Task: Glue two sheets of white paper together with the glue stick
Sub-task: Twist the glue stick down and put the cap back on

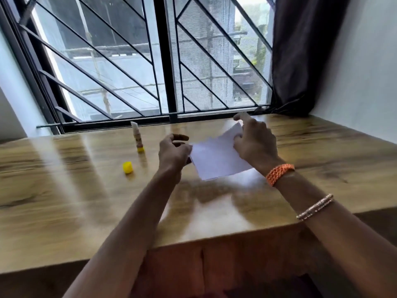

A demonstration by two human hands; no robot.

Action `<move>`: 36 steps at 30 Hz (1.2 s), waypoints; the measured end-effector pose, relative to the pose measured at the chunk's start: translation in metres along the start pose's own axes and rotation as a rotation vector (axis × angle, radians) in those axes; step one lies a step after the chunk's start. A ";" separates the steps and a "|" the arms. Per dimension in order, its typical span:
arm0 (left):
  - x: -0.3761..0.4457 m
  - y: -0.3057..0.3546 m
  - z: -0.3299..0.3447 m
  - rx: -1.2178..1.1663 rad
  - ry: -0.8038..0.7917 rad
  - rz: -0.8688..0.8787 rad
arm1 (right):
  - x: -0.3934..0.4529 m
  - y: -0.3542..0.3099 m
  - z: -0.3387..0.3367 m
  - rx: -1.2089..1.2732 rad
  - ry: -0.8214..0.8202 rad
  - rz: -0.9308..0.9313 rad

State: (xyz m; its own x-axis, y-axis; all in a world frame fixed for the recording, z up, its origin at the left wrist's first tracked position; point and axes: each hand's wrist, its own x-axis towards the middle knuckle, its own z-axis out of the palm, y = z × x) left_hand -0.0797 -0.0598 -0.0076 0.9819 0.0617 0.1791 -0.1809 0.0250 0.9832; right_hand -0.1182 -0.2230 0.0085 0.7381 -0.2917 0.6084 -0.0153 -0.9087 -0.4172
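Fingers of both hands, left hand (174, 152) and right hand (255, 143), pinch the stacked paper (217, 159) above the counter (86, 190); glue stick (137, 136) stands uncapped (gluing seemingly done), pressing remains.

Wooden table (64, 190), glossy, streaked with window glare. Behind its far edge, window (150, 61) with black frame and slanting black bars (120, 50); grey buildings blurred beyond. Dark curtain (300, 54) bunched at right, reaching down to the table's far corner. White wall (365, 72) on the right side.
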 end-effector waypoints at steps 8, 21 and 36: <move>-0.044 -0.009 0.057 0.592 -0.321 0.248 | -0.030 0.035 -0.036 -0.436 -0.246 0.180; 0.018 0.010 -0.071 0.820 0.145 0.316 | 0.040 -0.072 0.037 -0.170 -0.210 -0.269; 0.116 -0.022 -0.123 0.799 0.061 -0.003 | 0.063 -0.132 0.155 0.175 -0.580 -0.233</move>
State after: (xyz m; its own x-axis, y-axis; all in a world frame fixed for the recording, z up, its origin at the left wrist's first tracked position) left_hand 0.0312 0.0699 -0.0126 0.9733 0.1175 0.1972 -0.0611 -0.6957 0.7157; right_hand 0.0349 -0.0749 -0.0026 0.9540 0.1603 0.2532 0.2632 -0.8524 -0.4518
